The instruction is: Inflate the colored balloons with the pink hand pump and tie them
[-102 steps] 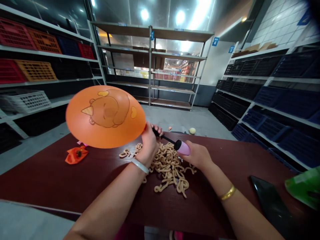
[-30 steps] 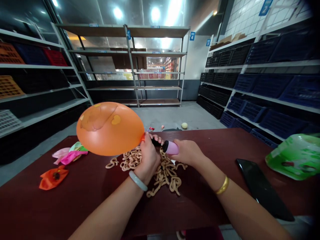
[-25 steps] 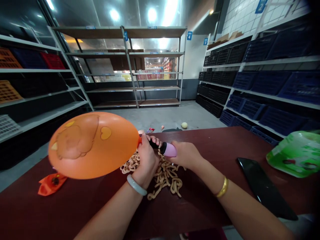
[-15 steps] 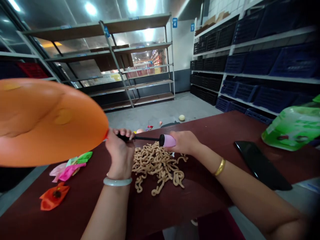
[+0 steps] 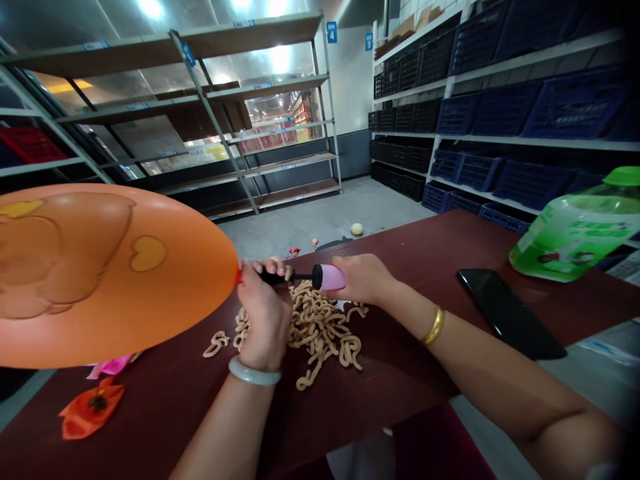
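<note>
A large inflated orange balloon (image 5: pixel 200 280) with printed shapes fills the left side, its red neck at my left hand (image 5: pixel 265 300). That hand is closed around the black end of a hand balloon pump (image 5: pixel 303 276) and pinches the balloon's neck there. My right hand (image 5: pixel 363 280) is wrapped round the pump's pink-purple end, and a short black rod shows between the two hands. Below and behind them lies a pile of tan, worm-like curled pieces (image 5: pixel 320 327), partly hidden by my left hand. A deflated orange balloon (image 5: pixel 93 408) rests at the left.
The dark red table (image 5: pixel 400 373) carries a black phone (image 5: pixel 510 313) and a green-capped pouch (image 5: pixel 570 233) on the right. A pink deflated balloon (image 5: pixel 113 365) is partly covered. Shelves (image 5: pixel 280 87) and dark crates (image 5: pixel 480 170) stand beyond; small items lie on the floor.
My left hand has moved right, towards my right hand, so less of the pump's rod shows. The balloon came along and covers more of the deflated balloons. The view has shifted slightly.
</note>
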{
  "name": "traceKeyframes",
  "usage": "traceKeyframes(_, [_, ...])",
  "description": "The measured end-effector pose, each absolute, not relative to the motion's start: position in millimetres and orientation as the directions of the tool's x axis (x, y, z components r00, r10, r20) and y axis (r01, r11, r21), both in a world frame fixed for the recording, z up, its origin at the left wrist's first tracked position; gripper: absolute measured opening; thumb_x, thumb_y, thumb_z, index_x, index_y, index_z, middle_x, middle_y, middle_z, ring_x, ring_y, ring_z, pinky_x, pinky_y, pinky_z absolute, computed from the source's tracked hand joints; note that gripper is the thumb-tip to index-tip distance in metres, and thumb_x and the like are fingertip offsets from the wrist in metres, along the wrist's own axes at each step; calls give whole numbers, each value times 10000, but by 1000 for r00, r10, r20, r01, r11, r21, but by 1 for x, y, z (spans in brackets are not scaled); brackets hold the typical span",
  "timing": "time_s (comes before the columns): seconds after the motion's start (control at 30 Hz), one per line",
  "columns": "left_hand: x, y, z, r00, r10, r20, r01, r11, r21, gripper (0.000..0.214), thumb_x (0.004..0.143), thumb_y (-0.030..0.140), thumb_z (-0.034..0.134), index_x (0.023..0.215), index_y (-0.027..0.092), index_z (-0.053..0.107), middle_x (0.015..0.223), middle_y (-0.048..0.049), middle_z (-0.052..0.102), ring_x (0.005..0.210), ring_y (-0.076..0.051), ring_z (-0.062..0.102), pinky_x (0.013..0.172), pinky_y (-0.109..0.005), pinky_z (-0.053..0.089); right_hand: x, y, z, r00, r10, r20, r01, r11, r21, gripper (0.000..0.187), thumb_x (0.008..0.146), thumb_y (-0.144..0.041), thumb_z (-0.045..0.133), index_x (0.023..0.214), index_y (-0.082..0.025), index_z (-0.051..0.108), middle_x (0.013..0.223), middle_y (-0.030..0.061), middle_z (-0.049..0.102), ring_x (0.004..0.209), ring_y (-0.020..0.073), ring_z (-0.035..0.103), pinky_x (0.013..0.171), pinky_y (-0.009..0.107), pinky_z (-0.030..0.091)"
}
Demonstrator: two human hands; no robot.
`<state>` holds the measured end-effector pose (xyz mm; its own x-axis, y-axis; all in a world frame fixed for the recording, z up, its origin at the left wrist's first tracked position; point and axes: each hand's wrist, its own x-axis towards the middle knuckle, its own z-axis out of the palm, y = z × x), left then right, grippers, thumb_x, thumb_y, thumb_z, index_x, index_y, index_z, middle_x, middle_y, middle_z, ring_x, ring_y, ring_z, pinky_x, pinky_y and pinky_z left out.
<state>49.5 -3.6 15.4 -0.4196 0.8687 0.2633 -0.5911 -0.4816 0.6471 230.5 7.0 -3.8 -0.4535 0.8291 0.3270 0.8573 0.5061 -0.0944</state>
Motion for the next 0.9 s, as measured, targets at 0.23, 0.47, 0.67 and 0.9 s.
traceKeyframes(0.23, [76, -15, 4, -360, 896, 262, -616, -439, 654, 307, 901, 355, 554, 677, 202, 413, 588, 29, 410, 516, -111, 459, 533, -258, 409, 220, -3, -5, -441, 842, 311, 842, 508, -180, 576, 772, -736, 516, 982, -202, 569, 908, 82, 712, 807, 260, 674, 640, 303, 388])
traceKeyframes(0.47, [38, -1, 17, -390, 892, 228, -595, -433, 677, 292, 884, 327, 550, 678, 206, 382, 559, 40, 390, 493, -113, 441, 484, -244, 363, 222, 8, -7, -449, 867, 215, 856, 487, -176, 628, 761, -756, 507, 1061, -211, 589, 965, 98, 715, 856, 274, 674, 678, 323, 417])
traceKeyframes(0.67, [-21, 9, 37, -555, 816, 164, -553, -509, 659, 252, 875, 257, 486, 665, 204, 356, 537, 56, 353, 442, -93, 382, 450, -231, 317, 234, 23, -12, -443, 871, 212, 870, 475, -135, 603, 742, -723, 540, 1051, -212, 625, 927, 105, 725, 810, 267, 673, 644, 318, 402])
traceKeyframes(0.9, [-22, 13, 31, -552, 817, 165, -579, -518, 629, 302, 889, 319, 514, 669, 206, 342, 543, 62, 344, 441, -85, 382, 451, -223, 309, 236, 21, -13, -461, 856, 235, 865, 492, -97, 560, 745, -712, 538, 997, -217, 616, 884, 90, 725, 775, 269, 678, 600, 305, 381])
